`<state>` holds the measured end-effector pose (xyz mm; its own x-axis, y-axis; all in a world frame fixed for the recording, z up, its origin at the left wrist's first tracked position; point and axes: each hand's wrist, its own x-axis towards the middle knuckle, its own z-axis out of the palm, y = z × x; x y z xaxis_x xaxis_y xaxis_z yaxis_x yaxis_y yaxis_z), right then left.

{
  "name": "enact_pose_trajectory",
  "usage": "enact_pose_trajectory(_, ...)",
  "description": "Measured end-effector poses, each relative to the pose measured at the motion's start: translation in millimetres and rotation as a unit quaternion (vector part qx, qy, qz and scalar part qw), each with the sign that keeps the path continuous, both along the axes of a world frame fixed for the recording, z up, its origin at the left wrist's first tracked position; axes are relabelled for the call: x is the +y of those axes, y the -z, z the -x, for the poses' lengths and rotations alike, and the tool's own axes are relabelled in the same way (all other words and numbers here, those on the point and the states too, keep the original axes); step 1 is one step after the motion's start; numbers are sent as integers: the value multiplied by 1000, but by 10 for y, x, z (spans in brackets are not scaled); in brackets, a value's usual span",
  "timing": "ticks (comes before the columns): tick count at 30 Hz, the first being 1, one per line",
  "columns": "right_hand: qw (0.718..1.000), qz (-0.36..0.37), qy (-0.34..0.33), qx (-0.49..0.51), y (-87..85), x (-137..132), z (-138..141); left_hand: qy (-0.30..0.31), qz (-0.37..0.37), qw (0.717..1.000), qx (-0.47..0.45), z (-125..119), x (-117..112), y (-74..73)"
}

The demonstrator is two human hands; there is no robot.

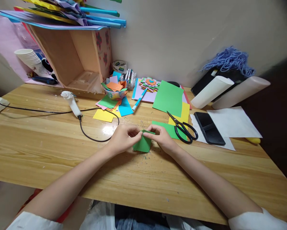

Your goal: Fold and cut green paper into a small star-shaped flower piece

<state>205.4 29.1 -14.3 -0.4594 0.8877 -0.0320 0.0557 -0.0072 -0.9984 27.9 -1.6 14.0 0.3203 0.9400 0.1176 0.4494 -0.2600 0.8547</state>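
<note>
**Both hands pinched on a small green paper**

The left hand (121,138) and right hand (162,138) meet over a small green paper (142,144) lying on the table (49,143), each with fingertips closed on its upper edge. The top corner looks lifted or partly folded; the lower part lies flat on the wood.

The paper reads as thin craft stock: very light, limp across its face yet stiff enough to keep a crease. It should slide easily on the glossy tabletop, so one hand pressing it down while the other works an edge seems the sound way to handle it. Corners and edges are the places to take hold; a pinch in the middle would likely buckle it. It will tear or crumple under a hard pull.

Just right of the right hand lie black scissors (183,128) on more green and yellow sheets (185,111), with a phone (209,128) beyond on white paper. Ahead of the hands are a large green sheet (168,97), a blue pen (139,99) and a bowl (114,92) of coloured scraps. Ahead of the left hand, a glue gun (71,102) lies with its black cord looping close to that hand.
</note>
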Motion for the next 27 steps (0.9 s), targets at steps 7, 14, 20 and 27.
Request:
enact_pose_trajectory(7, 1000, 25, -2, 14, 27, 38, -29, -5, 4, 1000, -24, -10, 5, 1)
enact_pose_trajectory(14, 993, 106, -13, 47, 41, 81, -49, 5, 8, 1000, -15, -10, 19, -2)
enact_pose_trajectory(20, 992, 112, 36, 45, 77, 67, -27, 0, 18, 1000, -25, -10, 40, 27)
enact_pose_trajectory(27, 993, 95, 67, 19, 70, 33, 21, -25, 22, 999, 9, 28, 76, 88)
